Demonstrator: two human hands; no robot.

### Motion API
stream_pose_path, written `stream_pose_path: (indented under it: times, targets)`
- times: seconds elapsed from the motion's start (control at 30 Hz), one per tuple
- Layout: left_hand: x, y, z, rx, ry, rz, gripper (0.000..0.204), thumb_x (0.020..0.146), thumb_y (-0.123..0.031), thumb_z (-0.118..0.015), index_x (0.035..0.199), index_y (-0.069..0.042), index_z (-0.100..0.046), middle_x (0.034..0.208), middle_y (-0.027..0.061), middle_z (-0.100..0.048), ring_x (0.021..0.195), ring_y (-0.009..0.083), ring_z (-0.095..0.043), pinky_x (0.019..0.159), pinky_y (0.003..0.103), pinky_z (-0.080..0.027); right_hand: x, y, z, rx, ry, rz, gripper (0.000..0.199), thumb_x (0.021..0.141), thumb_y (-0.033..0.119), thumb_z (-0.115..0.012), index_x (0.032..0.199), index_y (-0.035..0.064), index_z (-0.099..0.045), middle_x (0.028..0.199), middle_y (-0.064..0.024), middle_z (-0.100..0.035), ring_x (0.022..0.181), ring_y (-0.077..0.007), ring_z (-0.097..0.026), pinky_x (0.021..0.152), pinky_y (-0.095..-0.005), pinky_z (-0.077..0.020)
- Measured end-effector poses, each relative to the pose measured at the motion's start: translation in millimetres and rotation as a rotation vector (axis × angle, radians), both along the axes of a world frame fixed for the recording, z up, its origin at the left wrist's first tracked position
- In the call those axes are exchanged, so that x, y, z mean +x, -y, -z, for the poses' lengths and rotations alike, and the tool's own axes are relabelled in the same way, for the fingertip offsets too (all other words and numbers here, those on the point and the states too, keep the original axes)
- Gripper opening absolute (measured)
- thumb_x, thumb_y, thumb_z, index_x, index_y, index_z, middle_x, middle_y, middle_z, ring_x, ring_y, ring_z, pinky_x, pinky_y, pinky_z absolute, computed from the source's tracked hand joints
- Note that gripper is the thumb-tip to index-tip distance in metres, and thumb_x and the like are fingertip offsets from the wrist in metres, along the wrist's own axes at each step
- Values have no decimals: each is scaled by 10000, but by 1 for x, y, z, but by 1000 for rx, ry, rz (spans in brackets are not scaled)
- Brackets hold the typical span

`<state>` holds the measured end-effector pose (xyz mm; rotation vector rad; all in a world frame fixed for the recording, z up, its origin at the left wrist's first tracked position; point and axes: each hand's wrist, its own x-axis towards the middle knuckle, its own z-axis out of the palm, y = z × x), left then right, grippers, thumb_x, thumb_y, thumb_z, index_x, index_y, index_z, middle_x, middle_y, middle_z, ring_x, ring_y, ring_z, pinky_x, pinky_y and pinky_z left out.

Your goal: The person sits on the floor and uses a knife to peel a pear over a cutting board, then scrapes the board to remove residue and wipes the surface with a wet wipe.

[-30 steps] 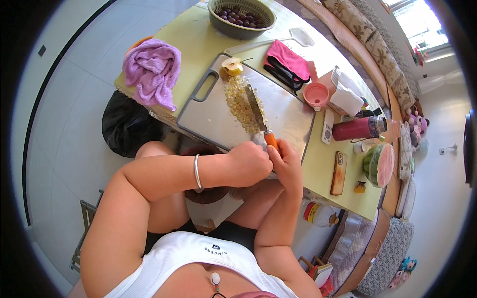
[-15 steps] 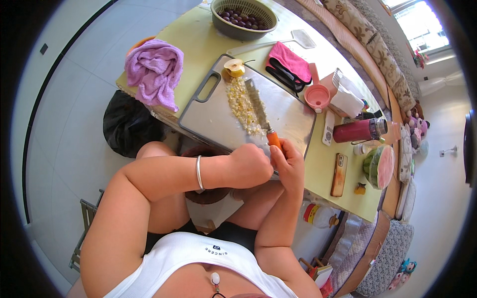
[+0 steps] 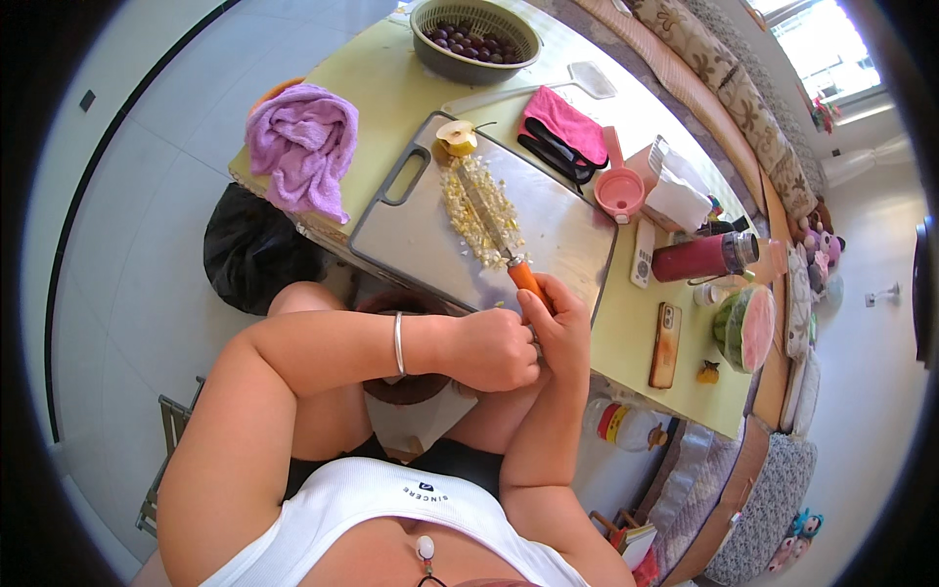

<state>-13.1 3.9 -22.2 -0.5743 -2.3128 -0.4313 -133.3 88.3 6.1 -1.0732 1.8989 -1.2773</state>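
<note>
Orange knife handle (image 3: pixel 529 278) seemingly within right-hand fingers (image 3: pixel 548 311).

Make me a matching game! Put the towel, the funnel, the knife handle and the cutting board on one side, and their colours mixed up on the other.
Things:
1. towel
2. funnel
3. knife handle
4. cutting board

Colours:
a. orange
b. grey
c. purple
d. pink

Pairs: 1-c, 2-d, 3-a, 4-b. The right hand holds the knife handle, close beside the left hand.
</note>
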Motion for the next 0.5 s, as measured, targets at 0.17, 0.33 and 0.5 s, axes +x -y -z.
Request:
stream_pose_path:
  times: [0.17, 0.33, 0.5]
  targets:
    - [-2, -3, 4, 12, -5, 25, 126, 668, -155, -598, 592, -103, -513, 567, 36, -532, 548, 194, -560, 493, 333, -458, 2, 2, -3, 57, -16, -8, 212, 845, 114, -685, 999, -23, -638, 706, -17, -551, 636, -77, -472, 571, -251, -414]
    - [-2, -5, 10, 3, 59, 23, 135, 673, -149, -602, 585, -98, -513, 574, 42, -552, 572, 206, -585, 503, 340, -473, 4, 1, -3, 25, -7, -32, 215, 842, 116, -688, 1002, -21, -640, 708, -23, -556, 632, -79, -476, 571, -252, -417]
    - [-3, -5, 16, 8, 60, 44, 130, 669, -145, -603, 587, -91, -517, 581, 48, -561, 573, 219, -592, 498, 346, -476, 3, 2, -3, 58, -65, -37, 220, 839, 125, -691, 996, -20, -641, 708, -41, -561, 643, -91, -484, 586, -263, -427]
